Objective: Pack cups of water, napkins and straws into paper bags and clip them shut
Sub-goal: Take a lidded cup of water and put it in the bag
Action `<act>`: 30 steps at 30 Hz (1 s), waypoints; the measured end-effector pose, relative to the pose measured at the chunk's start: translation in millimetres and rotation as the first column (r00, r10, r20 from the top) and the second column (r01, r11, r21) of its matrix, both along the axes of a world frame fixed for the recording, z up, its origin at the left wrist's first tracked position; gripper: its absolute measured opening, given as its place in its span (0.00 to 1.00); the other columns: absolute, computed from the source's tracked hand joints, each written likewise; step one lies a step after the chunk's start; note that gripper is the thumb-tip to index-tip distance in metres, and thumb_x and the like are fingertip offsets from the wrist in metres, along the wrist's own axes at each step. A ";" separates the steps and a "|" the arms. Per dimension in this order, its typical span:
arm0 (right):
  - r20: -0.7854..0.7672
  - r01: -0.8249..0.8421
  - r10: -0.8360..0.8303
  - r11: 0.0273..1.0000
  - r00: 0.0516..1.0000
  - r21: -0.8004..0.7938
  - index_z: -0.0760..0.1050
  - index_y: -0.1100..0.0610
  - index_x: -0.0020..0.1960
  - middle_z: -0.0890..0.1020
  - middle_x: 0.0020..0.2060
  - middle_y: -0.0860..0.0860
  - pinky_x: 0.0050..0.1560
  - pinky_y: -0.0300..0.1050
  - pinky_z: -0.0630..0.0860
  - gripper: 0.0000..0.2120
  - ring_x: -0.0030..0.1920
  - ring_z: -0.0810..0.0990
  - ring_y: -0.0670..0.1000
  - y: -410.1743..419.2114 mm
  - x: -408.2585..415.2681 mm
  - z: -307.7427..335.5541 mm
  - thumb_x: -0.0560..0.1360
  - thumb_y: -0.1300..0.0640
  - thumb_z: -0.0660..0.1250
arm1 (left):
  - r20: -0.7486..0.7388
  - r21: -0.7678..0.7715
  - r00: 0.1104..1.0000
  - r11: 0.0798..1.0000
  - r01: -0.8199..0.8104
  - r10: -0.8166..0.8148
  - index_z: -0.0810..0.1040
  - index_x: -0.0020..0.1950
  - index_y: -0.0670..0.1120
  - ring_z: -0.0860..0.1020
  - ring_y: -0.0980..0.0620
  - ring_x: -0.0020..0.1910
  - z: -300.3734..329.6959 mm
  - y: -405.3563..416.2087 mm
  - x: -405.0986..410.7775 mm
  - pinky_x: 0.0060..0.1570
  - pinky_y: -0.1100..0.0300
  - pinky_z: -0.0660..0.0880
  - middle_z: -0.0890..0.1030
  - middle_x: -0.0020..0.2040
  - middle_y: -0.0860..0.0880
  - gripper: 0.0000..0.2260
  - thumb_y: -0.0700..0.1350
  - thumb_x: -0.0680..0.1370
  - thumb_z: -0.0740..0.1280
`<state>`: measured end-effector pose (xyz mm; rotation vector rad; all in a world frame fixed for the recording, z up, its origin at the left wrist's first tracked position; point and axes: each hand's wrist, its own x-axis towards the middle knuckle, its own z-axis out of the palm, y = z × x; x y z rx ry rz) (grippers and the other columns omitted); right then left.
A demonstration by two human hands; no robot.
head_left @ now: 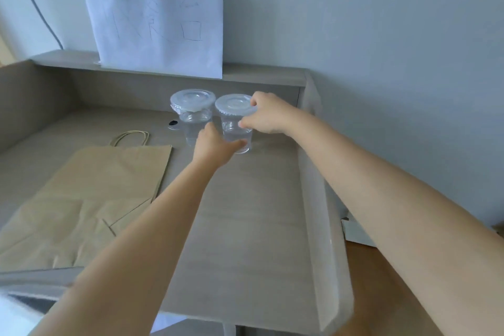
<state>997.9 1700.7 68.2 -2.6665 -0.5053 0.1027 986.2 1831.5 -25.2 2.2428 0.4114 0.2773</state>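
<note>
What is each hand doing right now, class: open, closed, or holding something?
Left hand: holding the right-hand cup around its lower body.
Right hand: gripping the lid of that same cup at its rim.

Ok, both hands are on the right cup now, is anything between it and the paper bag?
Nothing visible stands on the tabletop between the right cup, gripped by the left hand and right hand, and the paper bag. But the bag lies flat and unopened; the second cup stands close beside the right cup.
</note>
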 end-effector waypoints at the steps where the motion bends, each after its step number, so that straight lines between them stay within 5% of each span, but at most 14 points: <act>1: -0.012 0.023 -0.024 1.000 1.000 -0.021 0.62 0.56 0.69 0.65 0.65 0.54 0.59 0.53 0.70 0.31 0.64 0.67 0.56 6.8 11.6 -4.2 0.71 0.46 0.68 | 0.008 -0.019 1.000 1.000 0.020 -0.020 0.62 0.70 0.42 0.71 0.47 0.62 -3.0 4.3 12.5 0.47 0.59 0.66 0.70 0.67 0.45 0.37 0.56 0.68 0.74; 5: -0.037 0.060 -0.061 0.998 0.997 -0.036 0.54 0.52 0.74 0.57 0.69 0.53 0.63 0.53 0.66 0.43 0.70 0.55 0.55 26.8 46.5 -22.2 0.67 0.39 0.71 | 0.071 -0.145 0.994 0.985 0.095 -0.085 0.61 0.68 0.45 0.74 0.48 0.60 -14.3 5.8 51.6 0.47 0.59 0.66 0.73 0.63 0.48 0.38 0.55 0.66 0.76; 10: -0.069 0.077 -0.072 0.995 0.995 0.066 0.56 0.50 0.73 0.61 0.68 0.52 0.61 0.51 0.67 0.44 0.70 0.59 0.54 36.7 62.2 -29.4 0.65 0.37 0.72 | 0.240 -0.325 0.967 0.931 0.165 -0.087 0.59 0.69 0.51 0.75 0.55 0.52 -27.6 4.6 65.2 0.48 0.62 0.69 0.76 0.58 0.54 0.40 0.52 0.64 0.78; 14: -0.081 0.065 -0.058 0.995 0.995 0.081 0.52 0.48 0.75 0.59 0.71 0.51 0.65 0.55 0.66 0.47 0.70 0.59 0.54 34.5 54.8 -25.6 0.64 0.39 0.73 | 0.272 -0.288 0.959 0.944 0.160 -0.079 0.65 0.57 0.53 0.75 0.59 0.46 -28.6 3.9 53.5 0.37 0.70 0.67 0.76 0.46 0.61 0.29 0.54 0.64 0.77; 30: 0.031 0.064 -0.076 0.954 0.997 0.291 0.64 0.49 0.69 0.68 0.65 0.47 0.53 0.43 0.68 0.41 0.59 0.70 0.47 -83.1 -114.9 56.3 0.63 0.31 0.70 | 0.457 -0.117 0.858 0.940 0.320 -0.235 0.70 0.51 0.57 0.76 0.62 0.46 63.0 -84.0 -104.6 0.46 0.59 0.74 0.76 0.44 0.62 0.28 0.63 0.56 0.74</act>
